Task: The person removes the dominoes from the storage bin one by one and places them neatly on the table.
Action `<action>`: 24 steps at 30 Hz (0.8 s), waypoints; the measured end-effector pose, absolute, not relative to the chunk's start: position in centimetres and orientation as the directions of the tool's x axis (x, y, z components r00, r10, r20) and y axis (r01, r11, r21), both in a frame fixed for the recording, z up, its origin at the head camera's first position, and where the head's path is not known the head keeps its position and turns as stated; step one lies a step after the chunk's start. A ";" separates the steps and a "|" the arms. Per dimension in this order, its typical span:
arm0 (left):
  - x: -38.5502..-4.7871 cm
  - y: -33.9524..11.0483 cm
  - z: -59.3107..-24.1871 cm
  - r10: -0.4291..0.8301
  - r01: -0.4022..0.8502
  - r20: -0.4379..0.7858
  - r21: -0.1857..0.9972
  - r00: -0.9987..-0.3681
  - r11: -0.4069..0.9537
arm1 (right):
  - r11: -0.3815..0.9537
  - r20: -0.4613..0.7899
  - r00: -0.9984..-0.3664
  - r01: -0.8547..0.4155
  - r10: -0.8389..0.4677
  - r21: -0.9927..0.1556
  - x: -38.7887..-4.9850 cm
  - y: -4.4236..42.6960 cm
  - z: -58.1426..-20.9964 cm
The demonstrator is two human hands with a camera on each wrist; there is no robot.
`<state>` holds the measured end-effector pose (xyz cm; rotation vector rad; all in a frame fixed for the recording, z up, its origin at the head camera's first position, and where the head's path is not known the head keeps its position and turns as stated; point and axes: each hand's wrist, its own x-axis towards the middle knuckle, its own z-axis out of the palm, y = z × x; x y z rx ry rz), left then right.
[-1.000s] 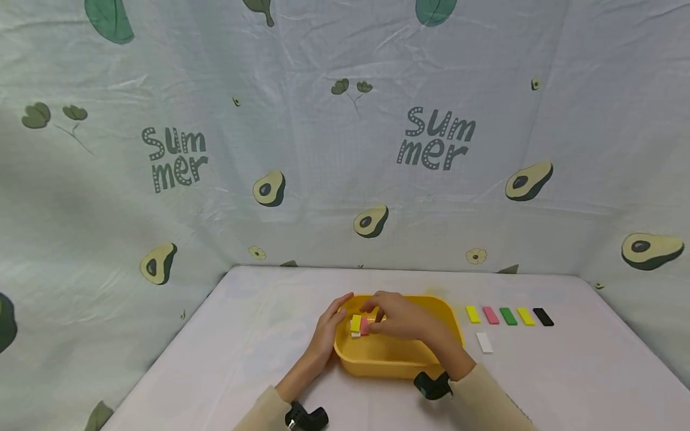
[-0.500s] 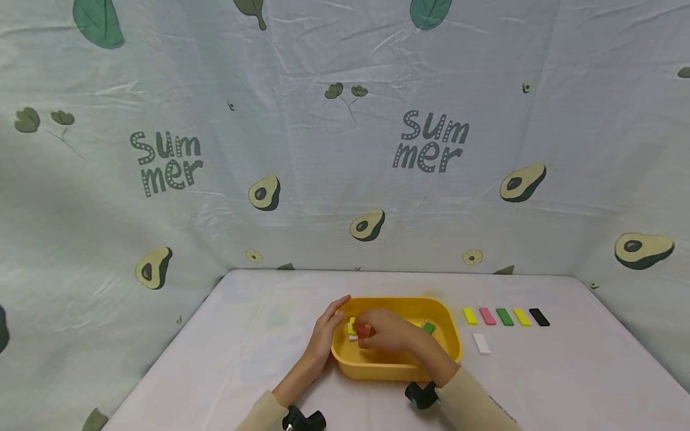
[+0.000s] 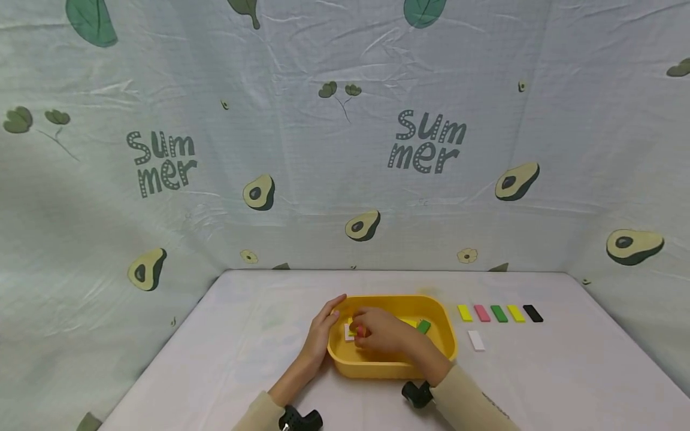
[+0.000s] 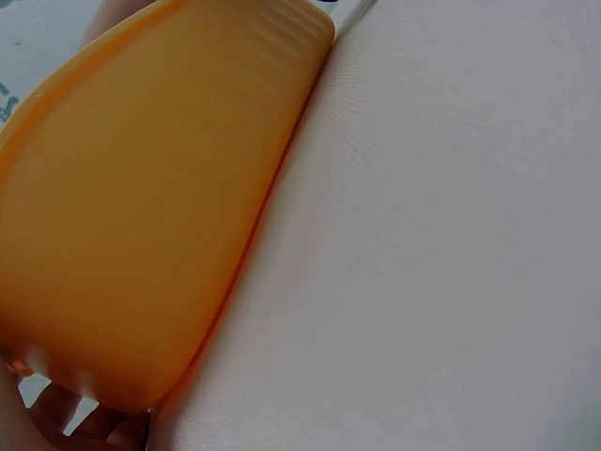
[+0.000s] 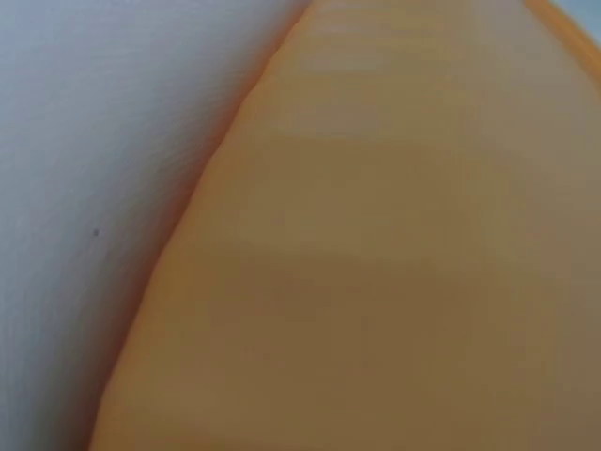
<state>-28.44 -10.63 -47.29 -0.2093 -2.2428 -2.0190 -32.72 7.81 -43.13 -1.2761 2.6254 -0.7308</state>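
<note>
On my faraway screen I see the right hand (image 3: 380,330) pinching a small red piece (image 3: 362,331) with bent fingers, inside the yellow tray (image 3: 377,370), near its left end. The left hand (image 3: 317,340) touches the tray's left side, its fingers nearly straight. 6 flat blocks (image 3: 499,313) lie on the table (image 3: 544,383), right of the tray.

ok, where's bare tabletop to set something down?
Free: tabletop left of the left hand; also right of the lone white block, nearer the camera than the five-block row. Crowded: left end of the yellow tray, where the right hand holds a red block among other blocks.
</note>
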 end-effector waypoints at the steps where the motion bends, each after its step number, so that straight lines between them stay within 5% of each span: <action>1: -28.4 -10.6 -47.3 0.025 0.179 0.178 0.979 -0.984 0.102 | 0.525 0.093 -0.636 -0.702 -0.766 -0.482 -32.7 7.8 -43.1; 24: -28.8 -10.1 -47.0 0.012 0.166 0.165 0.982 -0.986 0.092 | 0.527 0.053 -0.634 -0.684 -0.772 -0.503 -33.4 8.3 -42.9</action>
